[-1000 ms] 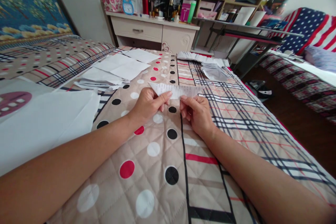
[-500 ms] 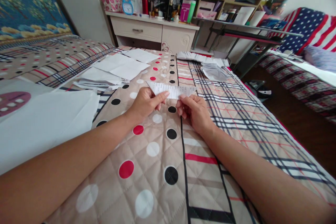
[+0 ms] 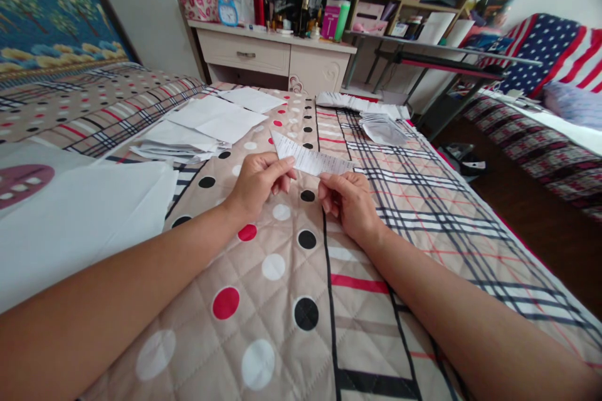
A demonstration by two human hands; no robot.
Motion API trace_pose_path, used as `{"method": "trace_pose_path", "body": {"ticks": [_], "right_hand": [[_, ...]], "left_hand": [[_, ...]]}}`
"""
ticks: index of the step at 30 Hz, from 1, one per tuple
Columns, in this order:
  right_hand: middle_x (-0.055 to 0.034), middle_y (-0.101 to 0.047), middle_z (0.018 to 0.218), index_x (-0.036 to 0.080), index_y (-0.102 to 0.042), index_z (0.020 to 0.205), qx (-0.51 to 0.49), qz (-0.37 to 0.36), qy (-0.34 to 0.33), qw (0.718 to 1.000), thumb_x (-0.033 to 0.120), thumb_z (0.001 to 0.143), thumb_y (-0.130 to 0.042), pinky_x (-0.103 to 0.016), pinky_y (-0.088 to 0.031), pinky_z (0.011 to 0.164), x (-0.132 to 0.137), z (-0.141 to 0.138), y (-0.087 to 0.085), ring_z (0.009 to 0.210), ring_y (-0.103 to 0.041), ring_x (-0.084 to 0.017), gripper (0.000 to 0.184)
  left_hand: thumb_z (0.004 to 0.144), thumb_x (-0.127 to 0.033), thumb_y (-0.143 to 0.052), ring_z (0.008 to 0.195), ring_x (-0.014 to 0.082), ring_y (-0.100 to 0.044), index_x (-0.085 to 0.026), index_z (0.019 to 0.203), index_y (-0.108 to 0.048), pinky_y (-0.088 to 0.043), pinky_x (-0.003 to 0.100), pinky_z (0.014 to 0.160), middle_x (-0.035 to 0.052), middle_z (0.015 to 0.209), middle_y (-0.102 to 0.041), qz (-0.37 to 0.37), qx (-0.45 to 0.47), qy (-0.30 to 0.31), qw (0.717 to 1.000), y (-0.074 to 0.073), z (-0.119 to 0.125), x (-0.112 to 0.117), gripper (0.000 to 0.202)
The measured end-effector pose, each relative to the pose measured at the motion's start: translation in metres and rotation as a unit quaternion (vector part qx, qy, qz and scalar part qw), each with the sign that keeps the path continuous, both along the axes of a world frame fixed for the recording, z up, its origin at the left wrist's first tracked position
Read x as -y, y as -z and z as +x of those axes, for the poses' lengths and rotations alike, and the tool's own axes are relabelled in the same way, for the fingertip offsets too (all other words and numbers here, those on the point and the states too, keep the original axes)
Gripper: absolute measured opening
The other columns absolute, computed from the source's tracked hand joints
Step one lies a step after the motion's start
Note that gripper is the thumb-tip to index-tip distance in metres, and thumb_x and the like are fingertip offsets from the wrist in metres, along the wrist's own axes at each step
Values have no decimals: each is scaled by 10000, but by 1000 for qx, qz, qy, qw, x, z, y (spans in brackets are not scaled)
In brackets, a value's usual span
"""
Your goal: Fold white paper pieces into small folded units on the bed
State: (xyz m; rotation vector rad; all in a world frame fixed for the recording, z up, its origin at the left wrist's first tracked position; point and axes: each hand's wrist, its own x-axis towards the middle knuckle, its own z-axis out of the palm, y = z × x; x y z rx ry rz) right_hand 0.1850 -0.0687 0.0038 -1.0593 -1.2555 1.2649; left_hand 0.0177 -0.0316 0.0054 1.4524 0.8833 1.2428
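The printed paper (image 3: 313, 160) is sitting right in front, over the middle of the bed cover (image 3: 192, 326), slanting down from a pointed upper left corner to its right end. The left hand (image 3: 258, 185) is pinching it near the left end, thumb lying on top, fingers curling below. Across from it, the right hand (image 3: 350, 200) is bunching its fingers inward, thumb tip meeting the paper's lower edge; whether it's actually gripping the paper, I can't tell.

Off to the left, a heap of white sheets (image 3: 211, 116) is spreading over the cover, and nearer, a big white wrapper (image 3: 94, 219) is showing a pink oval. Over on the right, a small stack of folded papers (image 3: 383, 128) is lying just beside a long pleated row of paper (image 3: 350, 102). Beyond the bed, a dresser (image 3: 244, 56) is holding a blue clock (image 3: 228, 12) and a red flask (image 3: 258, 0).
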Motion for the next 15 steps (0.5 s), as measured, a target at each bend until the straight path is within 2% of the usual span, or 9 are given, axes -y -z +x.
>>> {"method": "trace_pose_path", "body": {"ticks": [4, 8, 11, 13, 15], "right_hand": [[27, -486, 356, 167, -606, 537, 2, -2, 31, 1000, 397, 798, -591, -220, -150, 322, -1, 2, 0, 290, -306, -65, 349], [29, -476, 364, 169, -592, 514, -4, 30, 99, 995, 367, 792, -588, -211, -191, 338, -5, 5, 0, 309, -334, -60, 341], [22, -506, 404, 162, -618, 547, 4, 34, 102, 994, 394, 813, -591, -203, -248, 368, -6, 4, 0, 348, -386, -62, 355], [16, -533, 436, 156, -642, 587, 31, 29, 80, 996, 427, 825, -596, -204, -264, 378, -5, 2, 1, 362, -398, -63, 364], [11, -551, 459, 152, -661, 621, 79, 25, 56, 995, 461, 829, -604, -206, -266, 377, -3, -1, 2, 371, -400, -65, 376]], "left_hand": [[793, -314, -617, 392, 58, -418, -154, 571, -631, -272, 189, 381, -13, 455, -532, -2, 48, -67, 997, 2, -6, -11, 273], [779, -291, -613, 425, 55, -438, -152, 596, -591, -298, 170, 395, -27, 489, -513, -31, 123, -145, 981, 3, -13, -21, 231], [787, -369, -656, 497, 57, -519, -154, 784, -612, -355, 161, 432, -1, 673, -616, -46, 130, -100, 985, 3, -11, -21, 220], [763, -462, -699, 571, 75, -594, -187, 938, -578, -391, 163, 456, 11, 832, -650, -71, 117, -40, 990, 2, -7, -16, 348], [730, -538, -721, 649, 102, -651, -216, 983, -532, -415, 164, 473, 5, 895, -638, -92, 101, 3, 991, 2, -2, -12, 452]]}}
